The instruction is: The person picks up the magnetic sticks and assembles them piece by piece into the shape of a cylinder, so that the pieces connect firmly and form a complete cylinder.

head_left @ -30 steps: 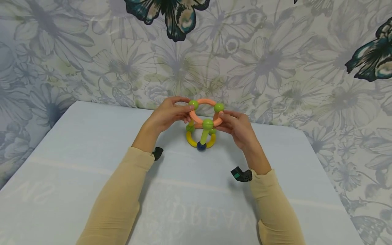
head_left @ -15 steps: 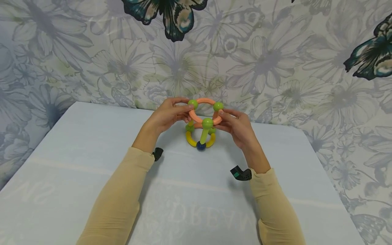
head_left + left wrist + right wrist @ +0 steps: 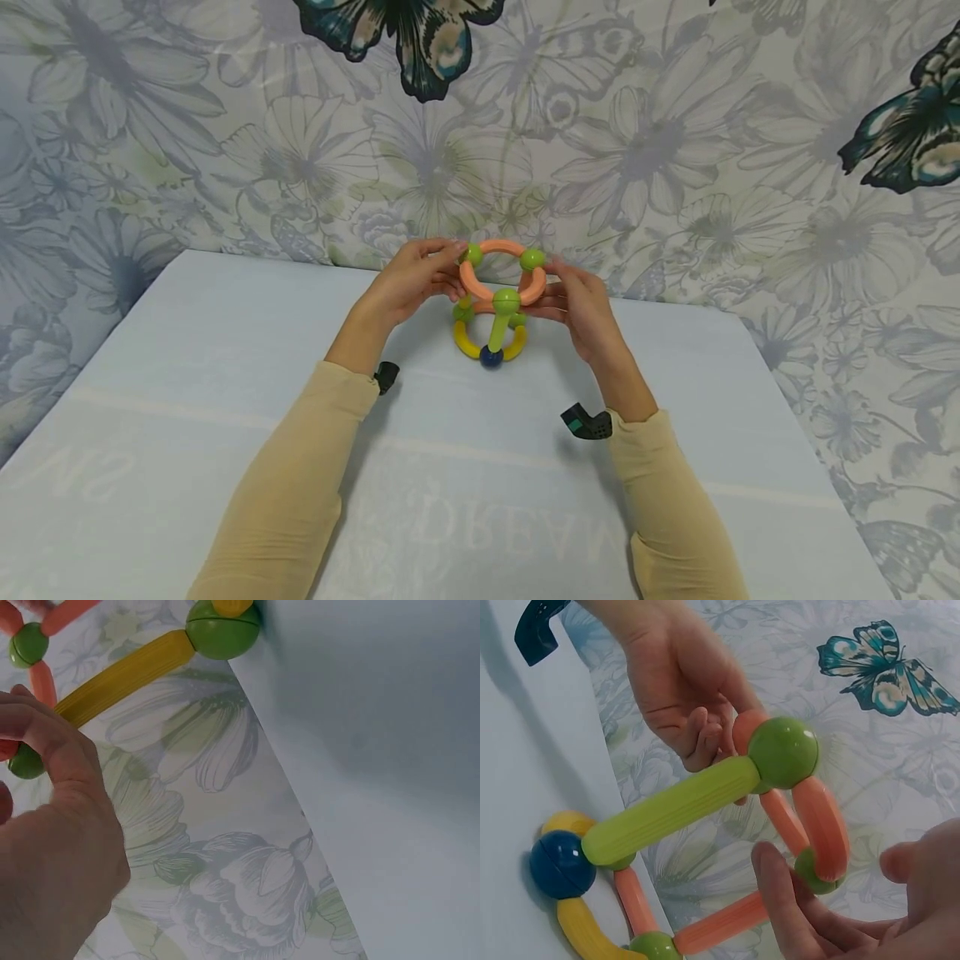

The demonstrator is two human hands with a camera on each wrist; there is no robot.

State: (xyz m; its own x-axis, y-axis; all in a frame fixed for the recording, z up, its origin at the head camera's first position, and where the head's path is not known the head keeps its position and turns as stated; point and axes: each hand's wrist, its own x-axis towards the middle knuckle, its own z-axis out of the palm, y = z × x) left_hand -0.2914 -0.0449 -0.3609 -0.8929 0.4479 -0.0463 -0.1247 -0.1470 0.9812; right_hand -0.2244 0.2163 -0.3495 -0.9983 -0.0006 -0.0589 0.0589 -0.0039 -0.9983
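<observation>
A ball-and-rod building toy (image 3: 501, 327) stands at the table's back: an orange ring with green balls on top, a yellow ring with a dark blue ball below. A straight light green rod (image 3: 671, 811) joins the two at the front. At the upper left, my left hand (image 3: 408, 279) pinches a green ball (image 3: 470, 255) of the top ring. My right hand (image 3: 587, 307) is beside the ring's right side, thumb apart from the green ball (image 3: 819, 871) there. Its fingers lie extended close to that ball and an orange rod; whether they touch is unclear.
The toy stands on a pale table (image 3: 262, 333) with faint lettering, near its back edge. Behind it rises a wall (image 3: 637, 192) with flower and butterfly patterns. Dark wrist devices (image 3: 588, 422) stick out from both cuffs.
My right thumb has come off the orange ring and those fingers have spread. My left thumb has shifted up onto the green ball. The toy stays in place.
</observation>
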